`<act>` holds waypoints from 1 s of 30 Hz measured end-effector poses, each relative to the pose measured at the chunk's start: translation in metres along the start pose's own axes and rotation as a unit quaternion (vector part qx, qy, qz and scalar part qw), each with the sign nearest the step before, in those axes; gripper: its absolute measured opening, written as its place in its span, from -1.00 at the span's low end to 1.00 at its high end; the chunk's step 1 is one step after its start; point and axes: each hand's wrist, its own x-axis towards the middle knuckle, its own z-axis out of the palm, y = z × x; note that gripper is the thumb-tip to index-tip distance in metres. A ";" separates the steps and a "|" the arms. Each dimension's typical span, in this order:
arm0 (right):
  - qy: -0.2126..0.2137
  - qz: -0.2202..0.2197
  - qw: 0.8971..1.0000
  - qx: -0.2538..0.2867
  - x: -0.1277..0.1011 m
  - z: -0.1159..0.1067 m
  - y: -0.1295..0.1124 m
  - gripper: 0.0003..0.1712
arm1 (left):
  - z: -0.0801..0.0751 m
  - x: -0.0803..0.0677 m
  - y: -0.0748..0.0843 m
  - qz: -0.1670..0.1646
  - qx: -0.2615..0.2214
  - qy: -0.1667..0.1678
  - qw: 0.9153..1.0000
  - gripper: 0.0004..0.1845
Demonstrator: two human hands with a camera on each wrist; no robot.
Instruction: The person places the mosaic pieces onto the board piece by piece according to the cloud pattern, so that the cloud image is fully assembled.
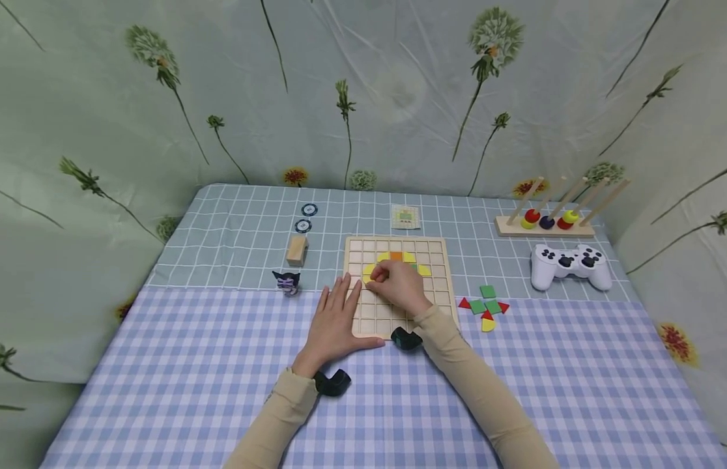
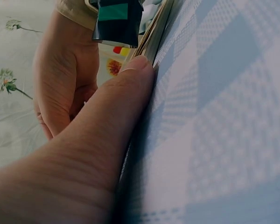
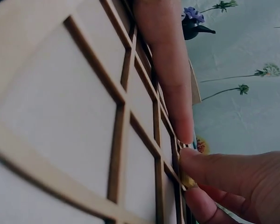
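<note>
A wooden grid board (image 1: 436, 273) lies on the checked tablecloth, with yellow pieces (image 1: 423, 270) and an orange piece (image 1: 396, 256) set in its upper cells. My left hand (image 1: 342, 296) lies flat with straight fingers on the cloth and the board's left edge; in the left wrist view its thumb (image 2: 130, 88) presses along that edge. My right hand (image 1: 380, 277) is curled over the board's middle. In the right wrist view its fingertips (image 3: 196, 163) pinch a small yellow piece (image 3: 188, 181) against the grid (image 3: 60, 107).
Loose green, red and yellow pieces (image 1: 486, 306) lie right of the board. Farther right are a white game controller (image 1: 569, 264) and a ring-stacking toy (image 1: 545, 221). A pattern card (image 1: 406, 217) lies behind the board. To the left are a wooden block (image 1: 297, 249), a small figurine (image 1: 287, 281) and two round tokens (image 1: 305, 218).
</note>
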 end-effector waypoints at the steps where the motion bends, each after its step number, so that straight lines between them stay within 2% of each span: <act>1: 0.001 0.002 1.000 -0.001 0.000 0.000 0.000 -0.81 | 0.000 0.000 0.000 0.001 0.000 0.001 1.000 0.31; 11: 0.011 0.011 1.000 -0.010 0.001 0.003 -0.002 -0.78 | -0.001 0.000 0.000 0.004 -0.003 0.007 1.000 0.30; 22: 0.011 0.010 1.000 -0.006 0.001 0.005 -0.002 -0.74 | -0.001 0.000 0.000 0.003 0.004 0.003 1.000 0.30; 30: 0.007 0.010 1.000 -0.022 0.001 0.005 -0.003 -0.74 | -0.003 0.000 0.001 0.000 0.003 -0.004 1.000 0.30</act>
